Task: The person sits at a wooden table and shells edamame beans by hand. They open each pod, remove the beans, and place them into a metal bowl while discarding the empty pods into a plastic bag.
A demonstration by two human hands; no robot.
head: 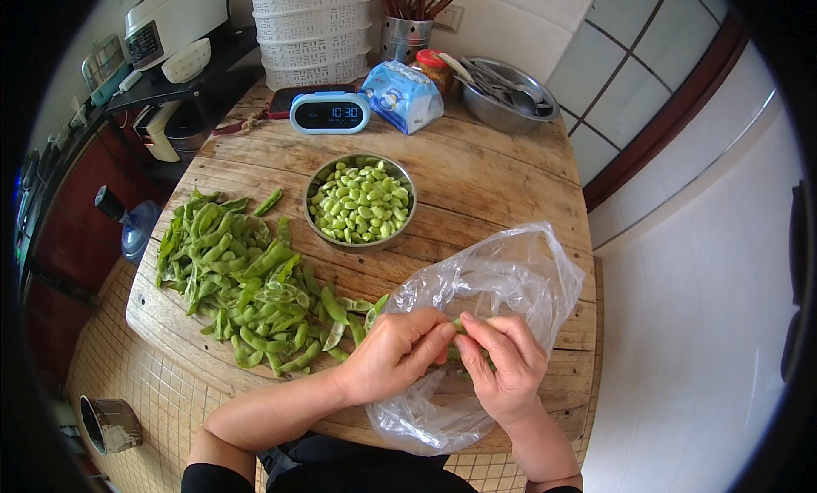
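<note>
Both hands meet over a clear plastic bag (491, 270) spread on the wooden table. Between the fingertips of my left hand (405, 349) and my right hand (504, 362) is a green soybean pod (457, 325), mostly covered by the fingers. A little more green shows under my right hand, partly hidden. To the left lies a large heap of green soybean pods (255, 282), some of them split and flattened. Beyond the hands stands a round metal bowl (360, 245) filled with shelled green soybeans (360, 199).
Along the table's (498, 180) far edge stand a blue digital clock (330, 113), a blue tissue pack (403, 97), a red-lidded jar (435, 70), a metal basin (507, 113) of utensils, a chopstick holder (405, 39) and stacked white baskets (313, 33). A brown bin (118, 424) sits on the floor.
</note>
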